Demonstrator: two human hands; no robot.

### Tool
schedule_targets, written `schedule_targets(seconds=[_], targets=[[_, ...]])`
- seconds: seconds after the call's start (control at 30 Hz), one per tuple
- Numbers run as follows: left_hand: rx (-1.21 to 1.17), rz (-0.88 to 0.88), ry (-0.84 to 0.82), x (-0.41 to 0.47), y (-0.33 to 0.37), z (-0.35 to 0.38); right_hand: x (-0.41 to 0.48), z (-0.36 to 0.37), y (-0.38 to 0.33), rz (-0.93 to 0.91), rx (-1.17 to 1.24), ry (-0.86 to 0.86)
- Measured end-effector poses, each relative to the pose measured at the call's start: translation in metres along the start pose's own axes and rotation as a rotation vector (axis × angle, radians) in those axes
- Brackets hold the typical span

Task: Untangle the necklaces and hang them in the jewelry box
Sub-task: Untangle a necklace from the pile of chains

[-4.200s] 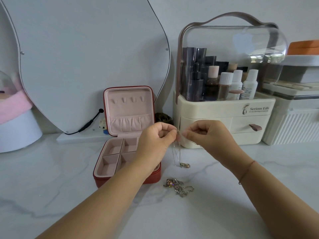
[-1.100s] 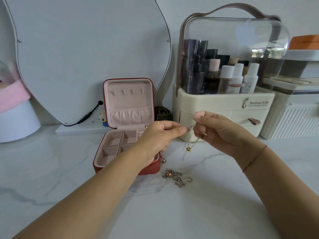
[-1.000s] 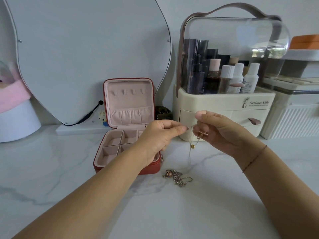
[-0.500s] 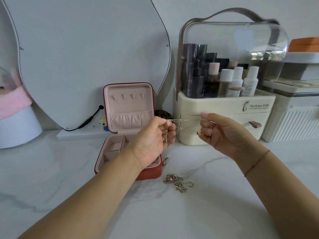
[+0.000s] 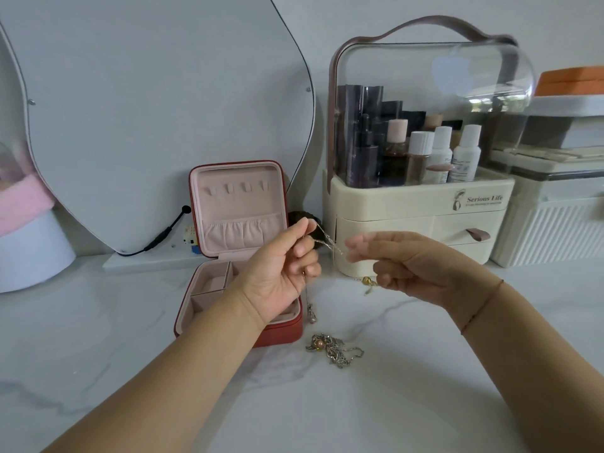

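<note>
The white marble table (image 5: 98, 371) fills the lower part of the view, and both forearms come in from the bottom edge, where they are cut off. Behind stands a large curved mirror (image 5: 147, 109); its top goes out of the frame. To the right of it stands a cream cosmetic organizer (image 5: 418, 204) with a clear lid, with bottles inside that are partly hidden by reflections. A white ribbed container (image 5: 555, 230) beside it is cut by the right edge. The red jewelry box (image 5: 281, 336) stands open in front of the mirror, with its pink lid upright. The left forearm covers the near right compartments of its tray. The small hooks (image 5: 235, 188) in the lid carry nothing. The left hand (image 5: 281, 273) is raised just to the right of the box, palm toward the camera, and pinches a necklace chain (image 5: 327, 238) between thumb and forefinger. The right hand (image 5: 411, 266) is near it, in front of the organizer's drawer. It is blurred, but its fingers are curled around the same chain. The chain is stretched between the two hands in the air, and I cannot tell if it is one strand or two. A small pendant (image 5: 310, 313) hangs below the left hand, and a gold bead (image 5: 366, 281) shows beside the right fingers. The remaining tangle of necklaces (image 5: 333, 349) lies on the table, near the front right corner of the box, too knotted to count.
</note>
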State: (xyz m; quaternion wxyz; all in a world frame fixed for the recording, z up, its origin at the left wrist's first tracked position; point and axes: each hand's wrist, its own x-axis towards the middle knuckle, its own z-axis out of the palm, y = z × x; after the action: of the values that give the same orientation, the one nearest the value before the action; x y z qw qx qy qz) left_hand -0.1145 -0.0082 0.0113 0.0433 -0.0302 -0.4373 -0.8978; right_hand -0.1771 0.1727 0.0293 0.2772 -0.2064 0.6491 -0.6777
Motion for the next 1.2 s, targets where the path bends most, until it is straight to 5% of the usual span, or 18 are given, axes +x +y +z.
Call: schedule_targets(seconds=[0.3,0.57,0.77,0.9,1.2], targets=[[0.172,0.005,-0.038,-0.005,-0.002,0.002,-0.002,0.004,0.001,-0.009,-0.178,-0.162],[0.209,0.003,0.059,-0.003,-0.002,-0.001,0.005,-0.001,0.006,-0.123,-0.114,0.061],[0.211,0.022,0.088,-0.002,-0.003,-0.001,0.009,0.006,0.007,-0.407,-0.217,0.294],[0.209,0.016,0.091,-0.002,-0.003,-0.001,0.007,0.005,0.002,-0.443,-0.086,0.327],[0.178,-0.030,0.071,0.001,-0.003,-0.003,0.003,0.002,-0.005,-0.130,0.542,0.023]])
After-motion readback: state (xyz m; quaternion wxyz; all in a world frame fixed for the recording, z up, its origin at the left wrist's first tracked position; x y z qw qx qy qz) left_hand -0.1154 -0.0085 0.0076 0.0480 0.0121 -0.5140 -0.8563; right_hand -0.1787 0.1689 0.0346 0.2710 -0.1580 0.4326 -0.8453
